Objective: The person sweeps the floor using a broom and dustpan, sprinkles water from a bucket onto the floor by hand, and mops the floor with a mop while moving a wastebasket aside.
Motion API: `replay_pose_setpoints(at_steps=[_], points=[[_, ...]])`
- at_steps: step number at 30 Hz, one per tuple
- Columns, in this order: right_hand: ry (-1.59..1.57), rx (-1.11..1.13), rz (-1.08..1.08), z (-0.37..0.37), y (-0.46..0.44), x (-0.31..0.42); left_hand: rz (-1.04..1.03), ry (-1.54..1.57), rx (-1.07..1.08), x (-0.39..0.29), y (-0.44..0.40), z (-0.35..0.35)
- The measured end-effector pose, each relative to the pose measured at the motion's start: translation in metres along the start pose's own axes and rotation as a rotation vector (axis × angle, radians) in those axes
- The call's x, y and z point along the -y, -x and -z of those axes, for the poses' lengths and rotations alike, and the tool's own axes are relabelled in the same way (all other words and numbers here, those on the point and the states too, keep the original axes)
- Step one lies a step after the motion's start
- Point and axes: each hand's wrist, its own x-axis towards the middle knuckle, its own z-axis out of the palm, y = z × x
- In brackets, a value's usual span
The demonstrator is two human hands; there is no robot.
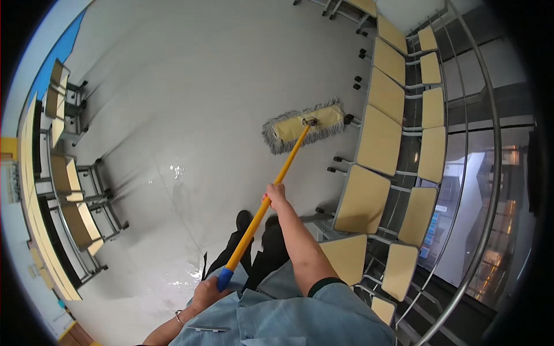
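Note:
A dust mop [291, 149] has a long yellow pole with a blue end, and its wide fringed head [285, 130] lies flat on the floor ahead of me, close to the chair row. My right hand [276, 195] is wrapped round the middle of the pole. Down at my waist, my left hand [206, 295] is closed round the pole by its blue end [225, 279]. A bracelet circles my left wrist. The pole slants from my body up and to the right toward the mop head.
On the right runs a row of chairs with tan seats [362, 199] and castor legs, beside a metal railing [495, 173]. More chairs [75, 213] stand at a long table [34, 184] on the left. Grey floor [190, 86] lies between; my shoes [244, 219] are below.

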Motion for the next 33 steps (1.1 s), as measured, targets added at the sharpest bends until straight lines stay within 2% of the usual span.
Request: replay_pose_setpoints(at_steps=[3, 7, 15, 18, 21, 22, 26, 29, 32, 33], points=[[0.022, 0.063, -0.062, -0.008, -0.023, 0.049, 0.004, 0.048, 0.019, -0.027, -0.029, 0.033], [0.002, 0.024, -0.062, -0.008, -0.06, 0.131, -0.041, 0.034, -0.021, -0.086, -0.08, 0.066], [-0.032, 0.092, 0.005, 0.004, -0.166, 0.318, 0.107, -0.101, -0.029, -0.281, -0.18, 0.154], [-0.058, 0.109, -0.003, 0.006, -0.196, 0.394, 0.062, -0.085, -0.042, -0.354, -0.215, 0.198], [-0.101, 0.148, 0.061, 0.01, -0.23, 0.463, -0.061, 0.244, -0.009, -0.416, -0.258, 0.244], [-0.116, 0.142, 0.052, 0.01, -0.241, 0.485, 0.04, 0.417, 0.135, -0.435, -0.275, 0.261], [-0.225, 0.164, 0.041, 0.016, -0.282, 0.562, 0.122, 0.897, 0.422, -0.48, -0.351, 0.273], [-0.297, 0.169, 0.02, 0.014, -0.323, 0.61, 0.03, 0.544, 0.358, -0.537, -0.394, 0.319], [-0.287, 0.205, 0.037, 0.008, -0.357, 0.668, -0.113, 0.378, 0.227, -0.565, -0.442, 0.344], [-0.316, 0.206, 0.025, 0.004, -0.372, 0.686, -0.073, 0.328, 0.258, -0.578, -0.458, 0.357]])
